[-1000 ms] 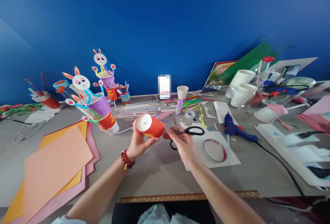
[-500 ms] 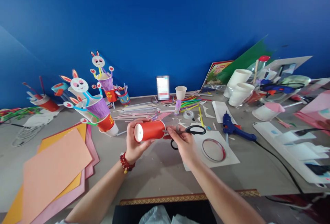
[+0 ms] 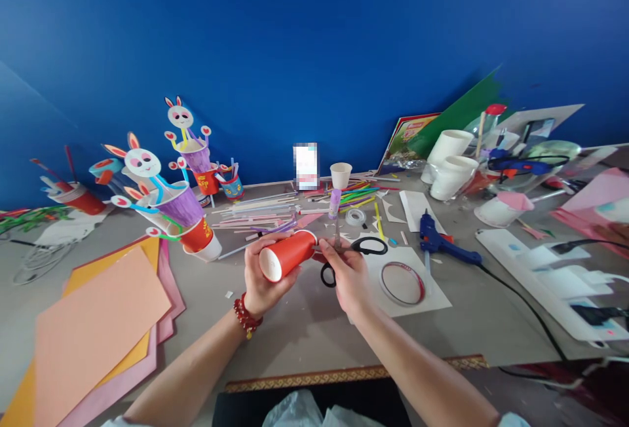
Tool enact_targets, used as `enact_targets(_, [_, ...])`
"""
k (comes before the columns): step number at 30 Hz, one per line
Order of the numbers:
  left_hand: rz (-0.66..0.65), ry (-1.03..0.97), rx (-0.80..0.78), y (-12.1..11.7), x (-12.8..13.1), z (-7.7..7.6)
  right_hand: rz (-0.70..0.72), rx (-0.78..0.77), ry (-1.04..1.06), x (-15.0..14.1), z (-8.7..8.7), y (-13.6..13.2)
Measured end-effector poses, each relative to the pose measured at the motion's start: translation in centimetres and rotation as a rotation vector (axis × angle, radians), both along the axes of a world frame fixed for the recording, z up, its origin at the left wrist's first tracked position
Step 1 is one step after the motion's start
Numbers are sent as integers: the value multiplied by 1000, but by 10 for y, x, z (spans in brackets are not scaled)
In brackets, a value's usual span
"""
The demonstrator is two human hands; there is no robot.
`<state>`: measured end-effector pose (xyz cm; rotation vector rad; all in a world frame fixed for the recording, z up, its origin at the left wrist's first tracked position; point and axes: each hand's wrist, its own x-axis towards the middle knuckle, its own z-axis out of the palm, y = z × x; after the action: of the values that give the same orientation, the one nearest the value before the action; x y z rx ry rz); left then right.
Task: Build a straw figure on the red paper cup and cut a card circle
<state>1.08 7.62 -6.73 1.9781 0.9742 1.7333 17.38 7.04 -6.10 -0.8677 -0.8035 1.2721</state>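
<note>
My left hand [image 3: 261,283] is wrapped round a red paper cup [image 3: 289,257], tipped on its side above the table. Its white base faces left towards me and its mouth points right. My right hand [image 3: 348,271] grips black-handled scissors [image 3: 354,244] near the blades, at the cup's rim. The scissors are spread, one blade sticking up and the other lying towards the rim. Exactly where that blade meets the cup is hidden by my fingers.
Coloured paper sheets [image 3: 98,329] lie left, beside rabbit-topped cups [image 3: 181,207]. Behind are loose sticks [image 3: 260,204], a glue stick [image 3: 335,203] and a white cup [image 3: 341,175]. To the right are a tape ring [image 3: 383,286], a blue glue gun [image 3: 442,247] and a power strip [image 3: 515,270].
The red cup has been turned and tilted in my left hand, its base now lower and nearer me. My right hand stays at the rim with the scissors. The whole view has shifted slightly.
</note>
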Motion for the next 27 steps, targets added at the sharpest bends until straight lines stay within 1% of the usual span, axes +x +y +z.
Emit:
enact_targets(7, [35,18,-89,-1,-4,6,60,79,-353,10,12,-2])
enact_targets(10, [49,22,-146,-1,-7,7,67,152,-499,14,12,1])
enact_targets(12, [57,30,-183,-1,-9,8,62,232,-592,16,10,3])
enact_targets(15, [38,10,-258,-1,-11,8,21,407,-786,20,8,8])
enact_targets(17, [21,-23,-330,0,-12,7,5,507,-924,24,10,9])
enact_targets(19, [9,-74,-420,1,-13,5,26,549,-1018,26,14,10])
enact_targets(20, [-5,-116,-466,2,-14,4,40,550,-1035,27,16,9])
enact_targets(22, [-55,-232,-536,4,-15,1,59,514,-998,28,19,8])
enact_targets(25, [-152,-411,-549,6,-14,-2,82,414,-841,25,18,5])
enact_targets(27, [-205,-522,-552,5,-11,-2,116,370,-774,22,17,2])
